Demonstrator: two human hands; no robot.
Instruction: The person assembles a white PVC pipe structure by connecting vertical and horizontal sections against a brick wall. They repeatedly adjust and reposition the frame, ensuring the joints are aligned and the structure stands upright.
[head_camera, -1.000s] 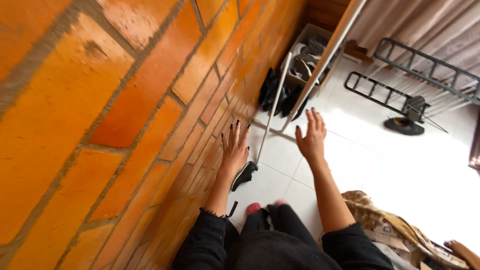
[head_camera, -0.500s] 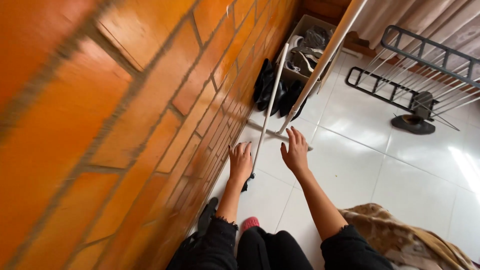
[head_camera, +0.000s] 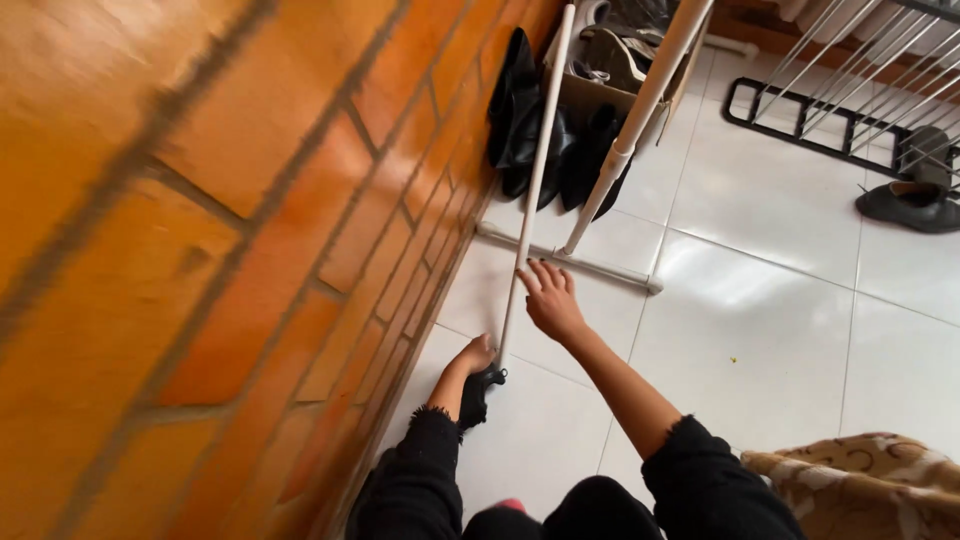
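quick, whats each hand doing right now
Left hand: at the lower end of the white pole, grip cannot be told.
Right hand: open, fingers spread, fingertips against the pole.

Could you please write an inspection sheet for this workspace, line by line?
Surface: white tiled floor, glossy.
Job's things: thin white pole leaning along the brick wall; its lower end meets a black piece on the floor.
Clutter: black boots, a box of shoes, one black shoe, patterned brown blanket.
Grippers: left hand at the pole's lower end; right hand beside the pole, fingers spread.
Cables: nothing seen.
Surroundings: white rack frame, black-and-white drying rack.
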